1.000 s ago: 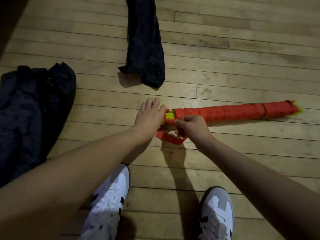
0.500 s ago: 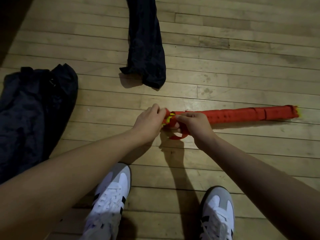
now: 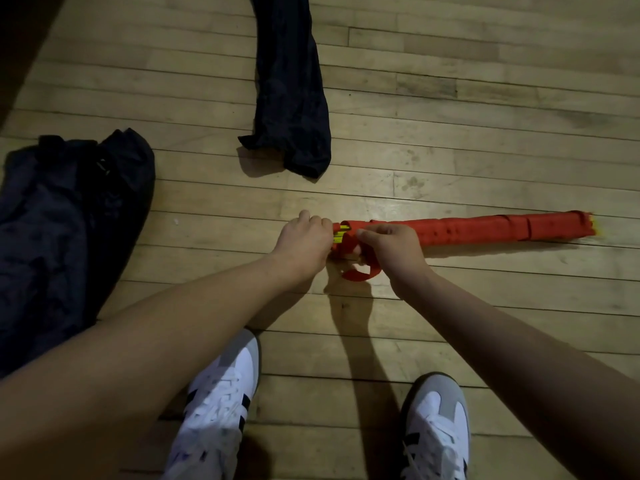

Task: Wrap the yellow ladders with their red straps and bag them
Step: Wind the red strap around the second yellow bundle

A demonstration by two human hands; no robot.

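right hand pinching red strap, left hand gripping ladder end

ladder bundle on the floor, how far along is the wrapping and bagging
Mostly wrapped: red strap covers the ladder bundle along nearly its whole length. In hand: the left hand steadies the yellow end while the right hand holds the loose strap tail. Left: securing that tail, then bagging; the narrow dark bag lies apart.

Wooden plank floor, pale, scuffed, with dark smudges near the middle. Two white sneakers at the bottom edge: left sneaker with black side stripes, right sneaker with a grey toe cap. Both stand flat on the floor, apart, toes pointing away from the camera.
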